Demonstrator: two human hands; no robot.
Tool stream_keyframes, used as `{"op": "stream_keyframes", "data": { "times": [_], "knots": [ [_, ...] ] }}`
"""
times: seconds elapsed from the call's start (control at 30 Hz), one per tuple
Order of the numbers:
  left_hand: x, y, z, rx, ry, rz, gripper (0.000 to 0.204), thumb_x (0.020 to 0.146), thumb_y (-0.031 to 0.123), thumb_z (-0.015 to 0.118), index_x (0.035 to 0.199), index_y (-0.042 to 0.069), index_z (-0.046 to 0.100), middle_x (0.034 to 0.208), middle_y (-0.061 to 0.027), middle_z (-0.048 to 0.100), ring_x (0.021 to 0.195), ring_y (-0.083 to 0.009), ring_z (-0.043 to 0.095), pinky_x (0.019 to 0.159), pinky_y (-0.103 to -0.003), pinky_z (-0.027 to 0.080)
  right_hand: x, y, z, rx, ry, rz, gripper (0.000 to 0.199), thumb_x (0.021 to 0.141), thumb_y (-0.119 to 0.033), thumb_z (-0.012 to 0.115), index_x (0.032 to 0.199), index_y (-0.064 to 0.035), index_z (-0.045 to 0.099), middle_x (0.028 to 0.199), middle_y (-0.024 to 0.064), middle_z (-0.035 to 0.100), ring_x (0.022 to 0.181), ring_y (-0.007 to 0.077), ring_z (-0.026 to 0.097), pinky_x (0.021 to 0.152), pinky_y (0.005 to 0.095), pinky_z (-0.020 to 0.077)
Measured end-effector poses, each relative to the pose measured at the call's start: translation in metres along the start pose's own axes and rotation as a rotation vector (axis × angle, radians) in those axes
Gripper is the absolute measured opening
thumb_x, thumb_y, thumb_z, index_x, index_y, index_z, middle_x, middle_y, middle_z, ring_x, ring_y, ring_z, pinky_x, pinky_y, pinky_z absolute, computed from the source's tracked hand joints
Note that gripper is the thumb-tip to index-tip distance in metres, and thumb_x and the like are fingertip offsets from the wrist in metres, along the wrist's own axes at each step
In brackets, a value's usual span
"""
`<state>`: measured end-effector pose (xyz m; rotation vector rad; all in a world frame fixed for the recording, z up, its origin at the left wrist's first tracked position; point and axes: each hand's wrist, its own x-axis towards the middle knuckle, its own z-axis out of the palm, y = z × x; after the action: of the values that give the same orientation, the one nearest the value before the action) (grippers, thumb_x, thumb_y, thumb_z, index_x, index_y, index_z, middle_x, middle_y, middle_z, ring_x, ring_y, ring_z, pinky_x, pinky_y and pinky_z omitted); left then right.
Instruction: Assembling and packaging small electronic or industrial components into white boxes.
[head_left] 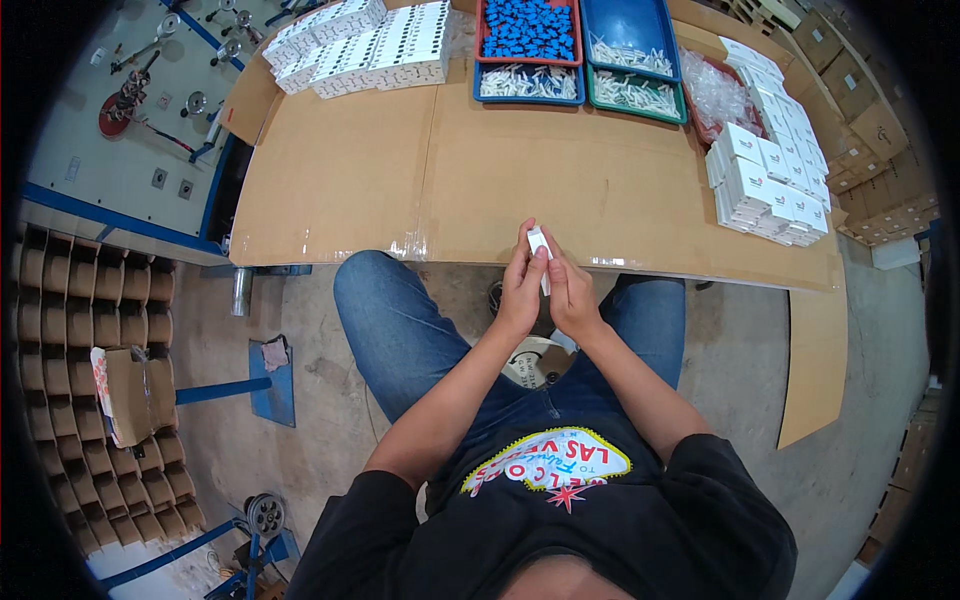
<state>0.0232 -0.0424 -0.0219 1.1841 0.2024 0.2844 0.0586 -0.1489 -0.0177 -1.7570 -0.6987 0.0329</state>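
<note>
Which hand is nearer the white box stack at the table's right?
Right: the right hand is left of the white box stack, nearer the person; the left hand is farther left.

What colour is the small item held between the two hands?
White; the head view shows the small item best, between the left hand and right hand.

Your left hand point(517, 292) and right hand point(574, 298) are close together in front of you, both curled into a grip. Your bare left forearm point(440, 402) and right forearm point(650, 385) slant inward and forward, well apart at your body and converging toward the hands.
</note>
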Motion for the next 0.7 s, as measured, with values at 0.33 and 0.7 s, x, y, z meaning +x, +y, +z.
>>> {"op": "stream_keyframes", "data": {
  "times": [0.33, 0.7],
  "knots": [
    [-0.002, 0.011, 0.000, 0.080, 0.049, 0.071, 0.053, 0.104, 0.016, 0.046, 0.154, 0.003, 0.032, 0.135, -0.0048, 0.049, 0.117, -0.0116, 0.047, 0.101, -0.025, 0.038, 0.004, 0.003, 0.001, 0.178, -0.046, 0.052, 0.047, 0.107, -0.025, 0.039, 0.146, 0.0017, 0.044, 0.146, 0.0206, 0.050, 0.133, 0.0319, 0.051, 0.105, 0.0380, 0.0426],
    [-0.004, 0.018, -0.001, 0.677, -0.134, 0.540, 0.072, 0.094, 0.033, 0.051, 0.152, -0.003, 0.029, 0.142, -0.0241, 0.042, 0.133, -0.0379, 0.042, 0.113, -0.042, 0.031, 0.014, -0.030, -0.016, 0.918, -0.059, 0.783, 0.034, 0.102, -0.039, 0.056, 0.121, -0.0109, 0.061, 0.100, -0.0023, 0.062, 0.089, 0.0079, 0.057, 0.077, 0.0254, 0.0467]
  ]
}}
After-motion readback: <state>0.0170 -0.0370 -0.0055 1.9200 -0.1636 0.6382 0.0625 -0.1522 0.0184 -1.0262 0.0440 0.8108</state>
